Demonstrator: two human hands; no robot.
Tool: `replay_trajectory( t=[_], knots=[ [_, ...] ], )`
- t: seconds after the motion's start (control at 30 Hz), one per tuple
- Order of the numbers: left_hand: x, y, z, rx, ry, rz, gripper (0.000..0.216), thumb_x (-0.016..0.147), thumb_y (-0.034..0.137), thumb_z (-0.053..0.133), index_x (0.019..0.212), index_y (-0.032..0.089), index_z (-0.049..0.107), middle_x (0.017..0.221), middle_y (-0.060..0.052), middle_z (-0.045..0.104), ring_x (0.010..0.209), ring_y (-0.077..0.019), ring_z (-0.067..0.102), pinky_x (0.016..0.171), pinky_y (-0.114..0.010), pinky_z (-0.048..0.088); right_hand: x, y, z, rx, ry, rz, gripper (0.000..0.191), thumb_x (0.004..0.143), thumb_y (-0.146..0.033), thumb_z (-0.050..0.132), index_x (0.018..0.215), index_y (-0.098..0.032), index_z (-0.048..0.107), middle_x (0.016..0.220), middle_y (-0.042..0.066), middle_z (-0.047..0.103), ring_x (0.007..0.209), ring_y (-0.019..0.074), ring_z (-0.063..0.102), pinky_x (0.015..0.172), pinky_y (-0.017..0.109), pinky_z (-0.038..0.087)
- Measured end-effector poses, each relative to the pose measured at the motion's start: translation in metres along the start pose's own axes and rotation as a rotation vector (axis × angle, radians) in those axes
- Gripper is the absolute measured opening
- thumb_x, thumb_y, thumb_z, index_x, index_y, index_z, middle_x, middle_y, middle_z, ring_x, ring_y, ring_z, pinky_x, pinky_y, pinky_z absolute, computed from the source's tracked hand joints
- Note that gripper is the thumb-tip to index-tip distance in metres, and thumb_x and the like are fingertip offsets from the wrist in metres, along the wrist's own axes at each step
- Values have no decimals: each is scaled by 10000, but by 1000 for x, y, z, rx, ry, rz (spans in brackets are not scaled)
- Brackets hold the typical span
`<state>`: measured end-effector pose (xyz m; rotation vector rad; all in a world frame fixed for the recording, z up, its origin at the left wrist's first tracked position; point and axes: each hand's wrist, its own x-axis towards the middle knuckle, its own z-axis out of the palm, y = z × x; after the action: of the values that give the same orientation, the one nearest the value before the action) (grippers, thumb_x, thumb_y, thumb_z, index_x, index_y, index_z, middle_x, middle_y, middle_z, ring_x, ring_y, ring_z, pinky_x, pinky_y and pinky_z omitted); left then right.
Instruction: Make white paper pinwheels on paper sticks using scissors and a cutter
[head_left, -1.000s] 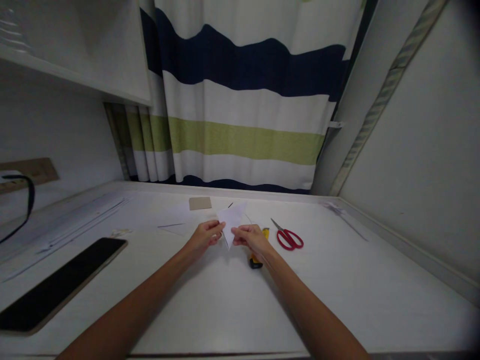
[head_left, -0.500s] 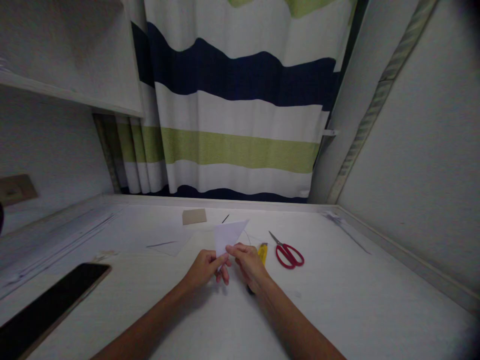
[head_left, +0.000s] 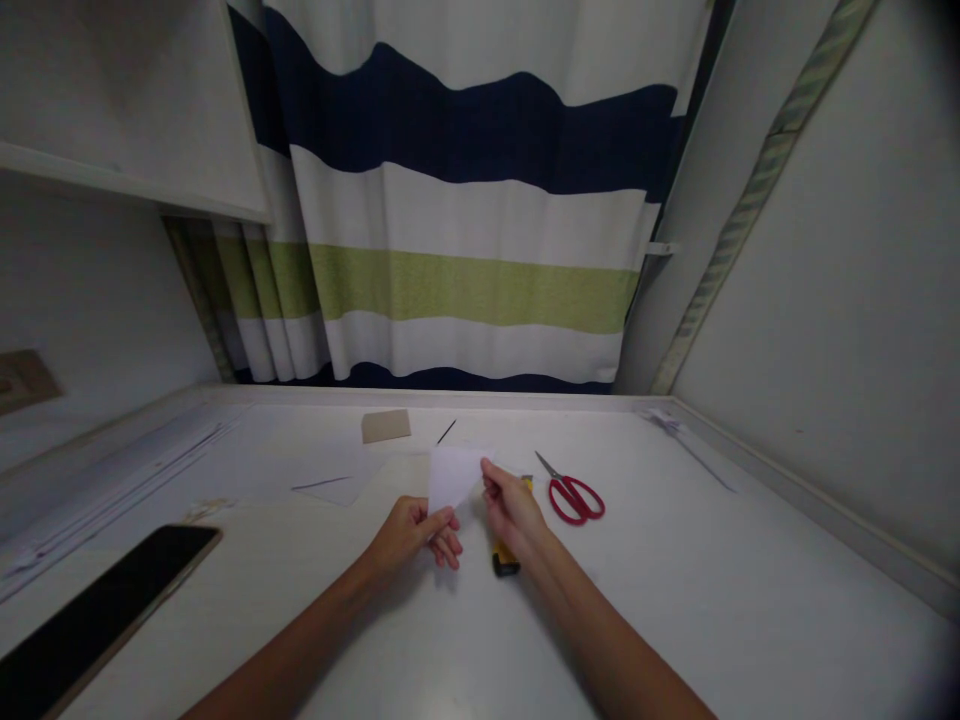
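Observation:
A small white folded paper (head_left: 450, 476) is held up just above the white desk (head_left: 465, 620). My left hand (head_left: 412, 532) pinches its lower corner between thumb and fingers. My right hand (head_left: 510, 508) grips the paper's right edge at the upper corner with its fingertips. Under my right hand lies a yellow and black utility knife (head_left: 507, 556), partly hidden by the hand. Red-handled scissors (head_left: 571, 494) lie just right of that hand.
A dark phone (head_left: 97, 612) lies at the desk's left front. A brown card (head_left: 385, 425), a thin dark stick (head_left: 447, 431) and a flat white sheet (head_left: 337, 480) lie behind the hands. A striped curtain (head_left: 465, 220) hangs at the back; walls close in both sides.
My right hand has slid from the paper's lower tip up along its right edge to the upper corner. The left hand keeps its pinch. The view has shifted slightly.

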<state>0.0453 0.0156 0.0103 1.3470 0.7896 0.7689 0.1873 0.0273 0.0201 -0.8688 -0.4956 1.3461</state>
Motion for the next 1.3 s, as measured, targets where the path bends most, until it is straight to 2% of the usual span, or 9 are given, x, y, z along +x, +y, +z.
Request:
replay_trajectory(
  t=[0.13, 0.23, 0.37, 0.47, 0.73, 0.87, 1.03, 1.3],
  knots=[
    [0, -3, -2, -10, -8, -28, 310, 670, 383, 544, 620, 77, 535, 495, -68, 614, 416, -172, 582, 397, -235, 403, 19, -28, -22, 41, 81, -38, 64, 612, -197, 600, 599, -155, 553, 434, -65, 418, 384, 26, 331, 359, 156, 262],
    [1, -3, -5, -20, 16, -27, 299, 675, 373, 539, 620, 79, 535, 496, -64, 615, 420, -167, 584, 395, -226, 398, 20, -36, -28, 9, 81, -42, 98, 678, -251, 547, 638, -163, 561, 426, -68, 396, 375, 28, 317, 357, 153, 255],
    [2, 2, -6, -23, 41, -4, 285, 681, 363, 530, 630, 83, 547, 509, -60, 620, 425, -157, 582, 408, -226, 404, 3, -14, -14, -139, -70, 50, 267, 663, -376, 556, 560, -129, 562, 454, -25, 457, 389, 44, 352, 371, 186, 252],
    [2, 4, -3, -9, 39, 0, 283, 661, 357, 549, 609, 79, 563, 504, -68, 619, 414, -159, 576, 408, -233, 409, -11, 6, -3, -268, -185, 70, 273, 583, -327, 641, 445, -128, 514, 412, -31, 446, 384, 47, 344, 390, 199, 221],
    [2, 7, -5, 71, 69, 10, 287, 659, 347, 574, 594, 68, 591, 488, -59, 615, 421, -139, 569, 430, -221, 427, -22, 18, 2, -376, -291, 22, 268, 592, -304, 618, 420, -128, 514, 399, -45, 438, 409, 55, 319, 449, 223, 204],
    [1, 9, -7, 122, 4, 7, 289, 674, 334, 565, 591, 59, 587, 482, -65, 613, 411, -138, 566, 428, -221, 422, -18, 14, 0, -353, -237, 21, 283, 592, -326, 612, 422, -136, 489, 392, -58, 402, 400, 51, 295, 443, 222, 193],
    [0, 9, -9, 93, -75, -25, 286, 704, 350, 525, 679, 69, 568, 538, -58, 624, 427, -148, 583, 400, -212, 403, -9, 4, -5, -303, -135, 7, 279, 584, -341, 612, 442, -143, 475, 405, -58, 403, 396, 46, 281, 422, 214, 174],
    [-6, 15, -10, 118, -128, -64, 292, 709, 371, 510, 622, 95, 545, 475, -34, 598, 367, -136, 554, 362, -200, 367, 1, -6, -10, -230, -5, -87, 267, 538, -331, 636, 442, -158, 457, 416, -47, 419, 399, 56, 318, 397, 215, 209]
  ],
)
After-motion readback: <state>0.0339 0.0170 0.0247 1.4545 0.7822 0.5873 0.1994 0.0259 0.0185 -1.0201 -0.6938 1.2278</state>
